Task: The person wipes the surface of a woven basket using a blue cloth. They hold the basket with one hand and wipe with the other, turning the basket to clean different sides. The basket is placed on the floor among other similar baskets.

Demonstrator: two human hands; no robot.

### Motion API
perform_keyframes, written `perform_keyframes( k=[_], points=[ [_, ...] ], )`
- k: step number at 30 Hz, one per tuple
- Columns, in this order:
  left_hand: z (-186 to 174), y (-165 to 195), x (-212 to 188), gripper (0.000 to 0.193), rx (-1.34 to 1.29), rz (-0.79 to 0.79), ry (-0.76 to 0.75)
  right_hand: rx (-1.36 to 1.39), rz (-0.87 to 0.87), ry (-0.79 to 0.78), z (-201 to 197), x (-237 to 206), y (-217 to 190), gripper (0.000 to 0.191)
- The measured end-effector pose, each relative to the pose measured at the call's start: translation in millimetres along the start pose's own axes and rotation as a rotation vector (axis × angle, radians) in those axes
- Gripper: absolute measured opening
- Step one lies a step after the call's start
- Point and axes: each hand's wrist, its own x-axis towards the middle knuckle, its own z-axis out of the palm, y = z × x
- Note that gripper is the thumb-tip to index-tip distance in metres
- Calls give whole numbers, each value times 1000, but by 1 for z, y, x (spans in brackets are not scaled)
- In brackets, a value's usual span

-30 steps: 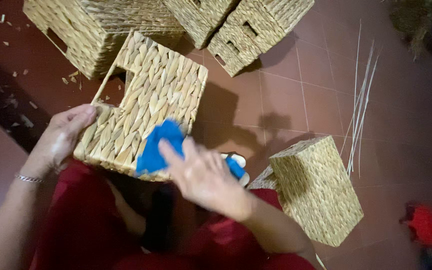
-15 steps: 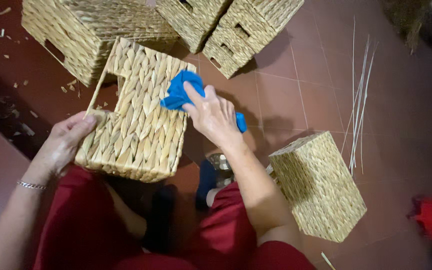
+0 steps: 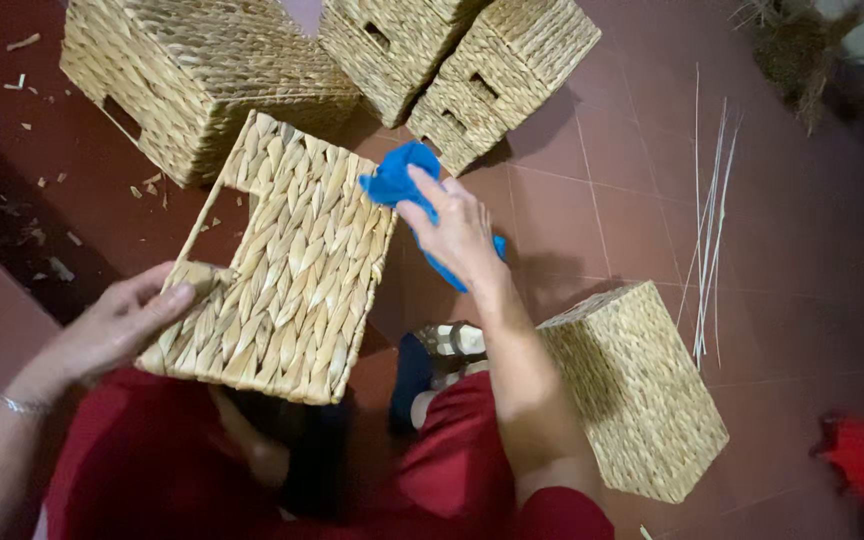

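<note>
My left hand (image 3: pixel 117 325) clamped the woven basket's (image 3: pixel 282 265) corner, steadying it on my lap; my right hand (image 3: pixel 457 230) pinched the blue cloth (image 3: pixel 392 180) against its rim.

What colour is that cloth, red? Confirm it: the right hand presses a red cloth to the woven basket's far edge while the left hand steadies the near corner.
Not red. The head view shows the cloth is blue; the right hand presses it to the woven basket, and the left hand steadies the near corner.
</note>
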Motion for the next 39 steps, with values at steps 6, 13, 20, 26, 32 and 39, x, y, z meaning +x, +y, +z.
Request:
perform_keyframes(
  k=[6,13,20,26,32,39],
  points=[
    [-22,61,56,60,-258,-136,60,-98,-60,-62,-15,-24,-38,49],
    [-6,110,104,47,-284,-241,234,-93,-140,-145,-37,-44,-64,48],
    [3,113,122,41,-232,-254,204,-8,-152,-239,-61,-72,-81,51],
    [35,139,99,35,-157,-204,282,234,-56,-238,-86,-76,-64,47],
    [59,151,80,30,-232,-9,200,252,287,274,-91,-70,-17,49],
    [67,109,88,20,-450,158,143,354,141,359,-62,-66,11,48]
  ],
)
